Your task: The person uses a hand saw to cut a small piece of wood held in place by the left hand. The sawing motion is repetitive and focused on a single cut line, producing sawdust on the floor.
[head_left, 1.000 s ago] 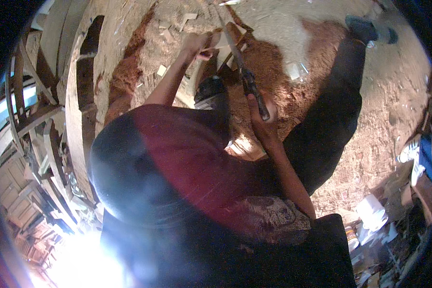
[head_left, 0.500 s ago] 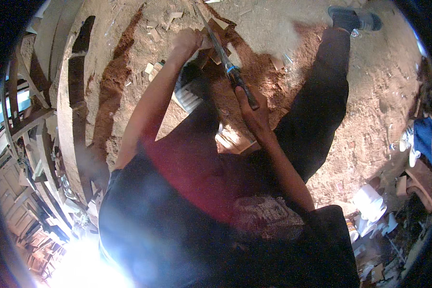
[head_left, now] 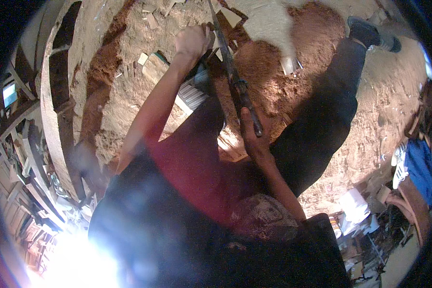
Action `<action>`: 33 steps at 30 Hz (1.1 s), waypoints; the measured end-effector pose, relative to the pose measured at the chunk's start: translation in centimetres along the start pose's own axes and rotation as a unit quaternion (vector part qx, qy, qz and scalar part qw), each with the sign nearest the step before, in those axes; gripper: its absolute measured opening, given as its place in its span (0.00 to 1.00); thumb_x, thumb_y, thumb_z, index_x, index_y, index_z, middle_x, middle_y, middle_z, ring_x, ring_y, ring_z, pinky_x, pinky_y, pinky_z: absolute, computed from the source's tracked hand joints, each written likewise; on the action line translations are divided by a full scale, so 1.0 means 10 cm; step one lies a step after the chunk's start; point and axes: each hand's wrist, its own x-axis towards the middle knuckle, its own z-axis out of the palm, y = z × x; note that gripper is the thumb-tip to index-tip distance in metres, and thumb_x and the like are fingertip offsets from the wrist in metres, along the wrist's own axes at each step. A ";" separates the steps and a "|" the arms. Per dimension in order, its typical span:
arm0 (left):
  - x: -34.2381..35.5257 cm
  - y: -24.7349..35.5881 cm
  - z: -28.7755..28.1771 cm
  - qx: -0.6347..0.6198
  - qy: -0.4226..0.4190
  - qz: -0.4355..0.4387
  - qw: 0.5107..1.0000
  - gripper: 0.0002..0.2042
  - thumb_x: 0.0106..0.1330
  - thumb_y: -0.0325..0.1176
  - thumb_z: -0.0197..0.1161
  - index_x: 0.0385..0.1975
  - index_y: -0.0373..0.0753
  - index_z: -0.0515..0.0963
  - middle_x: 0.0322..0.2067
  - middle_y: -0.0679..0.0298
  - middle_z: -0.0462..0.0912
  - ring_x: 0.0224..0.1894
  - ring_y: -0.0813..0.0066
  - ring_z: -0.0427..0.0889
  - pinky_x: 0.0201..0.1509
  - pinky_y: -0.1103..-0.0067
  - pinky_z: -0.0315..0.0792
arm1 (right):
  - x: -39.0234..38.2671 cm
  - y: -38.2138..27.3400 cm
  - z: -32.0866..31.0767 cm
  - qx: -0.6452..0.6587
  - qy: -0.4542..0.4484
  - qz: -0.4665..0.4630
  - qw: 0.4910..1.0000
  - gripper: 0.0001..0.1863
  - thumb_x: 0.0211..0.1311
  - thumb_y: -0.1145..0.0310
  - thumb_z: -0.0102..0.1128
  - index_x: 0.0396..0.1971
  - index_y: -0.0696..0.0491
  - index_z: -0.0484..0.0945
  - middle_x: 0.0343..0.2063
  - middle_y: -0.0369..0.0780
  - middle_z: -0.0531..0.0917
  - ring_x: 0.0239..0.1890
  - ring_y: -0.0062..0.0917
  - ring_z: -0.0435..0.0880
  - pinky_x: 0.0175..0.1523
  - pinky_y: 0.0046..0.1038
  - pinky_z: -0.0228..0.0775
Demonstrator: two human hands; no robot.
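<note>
In my right hand (head_left: pixel 257 139), closed round its rounded handle, is a long, narrow hand tool (head_left: pixel 229 65) with a thin shaft or blade. It slants up past my left hand to the top of the picture. Whether it is a file, a saw or something else cannot be made out. My left hand (head_left: pixel 193 43) is closed like a fist just left of the shaft, at the end of my outstretched arm. What its fingers grip is hidden. Below it, my bent leg and a sandalled foot (head_left: pixel 193 97) are partly covered by my forearm.
Reddish sawdust (head_left: pixel 317 33) and wood offcuts (head_left: pixel 231 17) lie on the earthen ground. A long timber frame (head_left: pixel 55 120) runs along the left. My other leg (head_left: pixel 329 110) stretches to the upper right. A white container (head_left: pixel 354 205), blue cloth (head_left: pixel 420 168) and scrap sit at the right.
My right hand has drawn the tool back toward my body, its handle now lower. My left hand stays near the shaft, still closed. The whole view has shifted slightly.
</note>
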 end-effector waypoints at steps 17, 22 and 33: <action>-0.02 0.07 -0.23 0.025 -0.049 -0.042 0.998 0.28 0.74 0.58 0.47 0.42 0.40 0.87 0.42 0.44 0.88 0.48 0.44 0.88 0.52 0.54 0.81 | -0.04 0.06 -0.14 0.027 0.033 -0.076 0.996 0.16 0.78 0.60 0.55 0.49 0.57 0.80 0.23 0.31 0.76 0.25 0.14 0.71 0.29 0.23 0.62; -0.21 0.03 -0.24 0.095 -0.051 -0.016 0.994 0.25 0.70 0.58 0.52 0.43 0.42 0.87 0.41 0.46 0.89 0.45 0.45 0.89 0.49 0.55 0.83 | 0.33 -0.16 -0.20 0.130 -0.087 0.071 0.985 0.15 0.77 0.58 0.56 0.41 0.56 0.79 0.23 0.32 0.75 0.25 0.16 0.71 0.29 0.25 0.63; -0.27 -0.18 -0.04 0.022 0.043 -0.111 0.993 0.17 0.68 0.44 0.57 0.38 0.39 0.88 0.40 0.49 0.90 0.43 0.49 0.90 0.67 0.49 0.65 | 0.44 -0.30 0.03 0.067 -0.026 -0.044 0.996 0.15 0.75 0.58 0.60 0.38 0.56 0.79 0.24 0.34 0.76 0.26 0.19 0.73 0.30 0.28 0.65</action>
